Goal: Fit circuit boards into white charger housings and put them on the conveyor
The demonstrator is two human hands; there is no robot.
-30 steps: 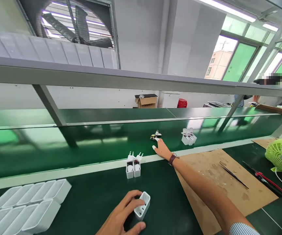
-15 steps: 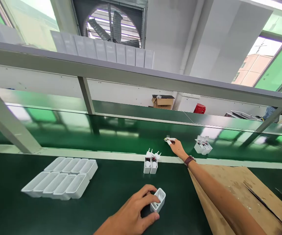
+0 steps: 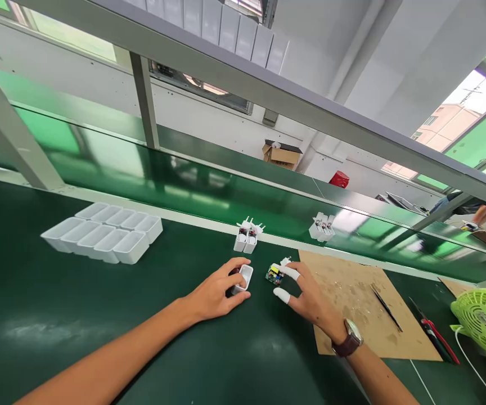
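Note:
My left hand (image 3: 220,289) is closed around a small white plastic case (image 3: 246,275) on the green tabletop, one finger curled into its open top. To its right is a small green circuit board (image 3: 274,274) with a yellow component, a white plug piece (image 3: 286,261) beside it. My right hand (image 3: 306,292), with white finger covers, has its index fingertip at the board's edge. Its thumb stands apart from the board. Beyond the hands stand two white cases with plug tops (image 3: 246,236). A block of open white cases (image 3: 120,233) sits to the left.
Several filled cases (image 3: 322,226) stand on the green strip behind. A cardboard sheet (image 3: 352,315) lies at right with tweezers (image 3: 385,307) on it. Red-handled pliers (image 3: 439,340) and a green fan (image 3: 485,323) are further right. A metal rail (image 3: 268,73) crosses above.
My right hand has come back from the green strip with the board to near my left hand, and its thumb is now apart from the board. The view has tilted down.

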